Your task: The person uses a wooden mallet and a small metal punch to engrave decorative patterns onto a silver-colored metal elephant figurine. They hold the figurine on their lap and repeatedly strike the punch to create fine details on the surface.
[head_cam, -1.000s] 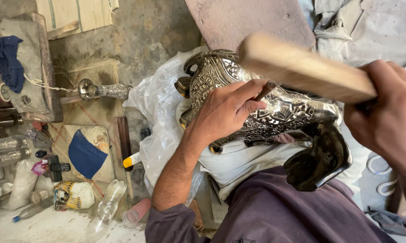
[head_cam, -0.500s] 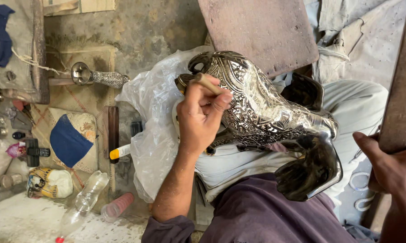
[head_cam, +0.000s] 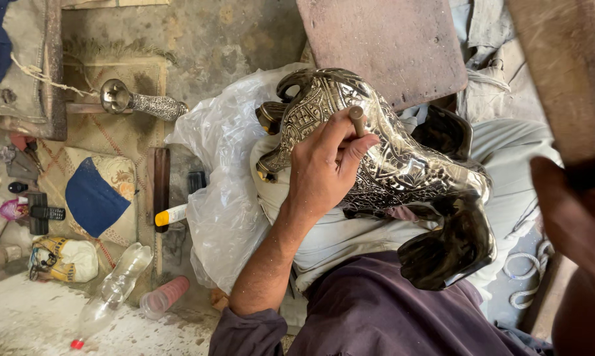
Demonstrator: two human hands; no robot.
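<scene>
An engraved, shiny metal animal-shaped vessel (head_cam: pixel 403 171) lies across my lap, its dark glossy end (head_cam: pixel 452 247) toward my body. My left hand (head_cam: pixel 324 168) rests on its patterned flank and pinches a short metal punch (head_cam: pixel 357 120) upright against the surface. My right hand (head_cam: pixel 574 217) is raised at the right edge, blurred, gripping a thick wooden mallet (head_cam: pixel 564 72) that reaches up out of the frame. A pale cloth (head_cam: pixel 337 237) and a clear plastic sheet (head_cam: pixel 225 171) lie under the vessel.
A brown wooden board (head_cam: pixel 383 46) lies beyond the vessel. On the floor at left are a small engraved metal handle piece (head_cam: pixel 139 100), a patterned cushion (head_cam: pixel 99 194), a glue tube (head_cam: pixel 172 215), a clear plastic bottle (head_cam: pixel 116 290), a pink cup stack (head_cam: pixel 162 298) and a phone (head_cam: pixel 43 213).
The mallet has swung from lying across the vessel up to the right edge. My left hand has shifted on the flank and now stands the punch upright. The view has moved closer.
</scene>
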